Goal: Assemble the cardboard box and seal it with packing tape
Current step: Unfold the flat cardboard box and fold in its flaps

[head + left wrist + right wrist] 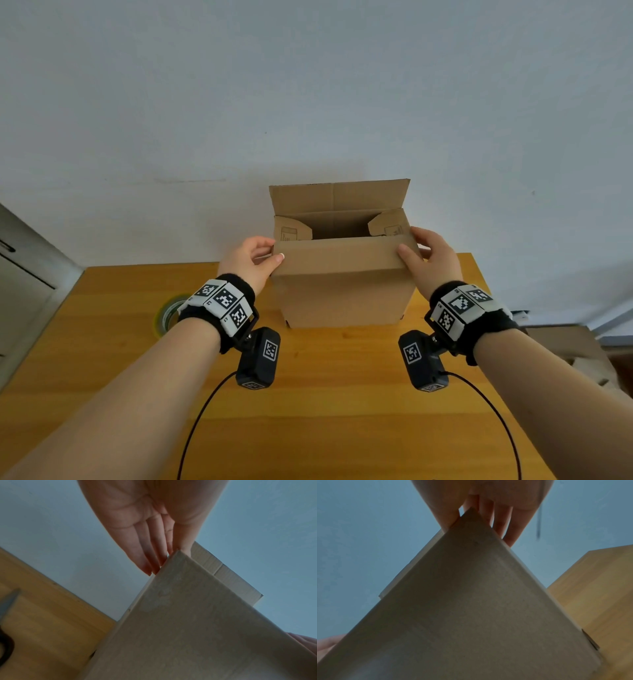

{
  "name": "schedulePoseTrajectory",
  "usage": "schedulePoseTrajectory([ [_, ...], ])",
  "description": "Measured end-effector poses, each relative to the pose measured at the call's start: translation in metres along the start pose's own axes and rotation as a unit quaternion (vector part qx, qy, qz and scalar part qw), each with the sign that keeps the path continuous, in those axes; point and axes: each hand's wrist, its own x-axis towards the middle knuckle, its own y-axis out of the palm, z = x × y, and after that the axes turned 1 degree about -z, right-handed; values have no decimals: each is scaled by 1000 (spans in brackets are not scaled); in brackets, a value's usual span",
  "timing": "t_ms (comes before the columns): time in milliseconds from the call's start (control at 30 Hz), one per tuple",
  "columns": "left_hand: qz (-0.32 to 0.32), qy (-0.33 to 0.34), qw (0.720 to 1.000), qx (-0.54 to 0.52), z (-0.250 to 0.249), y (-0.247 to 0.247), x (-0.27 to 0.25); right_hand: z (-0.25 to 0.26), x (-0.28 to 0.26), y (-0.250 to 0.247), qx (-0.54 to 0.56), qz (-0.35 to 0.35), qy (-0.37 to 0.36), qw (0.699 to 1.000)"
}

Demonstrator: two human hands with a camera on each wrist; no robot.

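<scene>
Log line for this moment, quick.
stage: top flaps open | left hand: grips box corner | right hand: grips opposite corner | tape roll: untouched

Head view looks down over table; wrist views close under palms, upward; all share box [342, 284].

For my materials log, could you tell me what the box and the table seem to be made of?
Box: plain brown corrugated cardboard, matte; fluted ribbing shows on a raised flap. Table: apparently wood or wood veneer, smooth yellow-orange with plank-like grain bands.

The cardboard box [342, 291] stands on the table [308, 411], tape roll [168, 315] left of it.
</scene>
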Motion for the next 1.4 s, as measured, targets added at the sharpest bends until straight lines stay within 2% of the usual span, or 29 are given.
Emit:
schedulePoseTrajectory([
  [133, 1, 12, 1000, 21, -1, -1, 1, 3, 4, 1, -19, 7, 2, 1000],
  [233, 3, 16, 999, 37, -3, -1, 1, 15, 7, 0, -101, 21, -33, 994],
  [300, 1, 15, 999, 42, -5, -1, 1, 29, 9, 0, -182, 43, -82, 979],
  [400, 6, 20, 998, 55, -6, -2, 0, 49, 15, 4, -290, 57, -166, 941],
  [500, 15, 19, 998, 52, -6, -2, -1, 59, 22, 8, -335, 78, -171, 923],
  [567, 16, 19, 998, 53, -4, -1, -1, 61, 24, 10, -355, 72, -171, 916],
  [767, 2, 25, 998, 54, -4, 2, -1, 52, 17, 9, -381, 24, -234, 894],
  [833, -13, 44, 995, 83, -4, 4, 1, 45, 14, 8, -383, 20, -240, 892],
  [933, -18, 76, 989, 128, -4, 5, 4, 30, 7, 9, -391, 58, -205, 895],
  [1100, 56, 170, 953, 245, -10, 13, 2, 18, 5, 9, -341, 91, -185, 917],
  [1200, 79, 168, 941, 282, -12, 23, -2, 16, 7, 6, -338, 106, -182, 917],
  [1400, 102, 178, 924, 324, -16, 18, 2, 13, 5, 9, -339, 93, -164, 922],
])
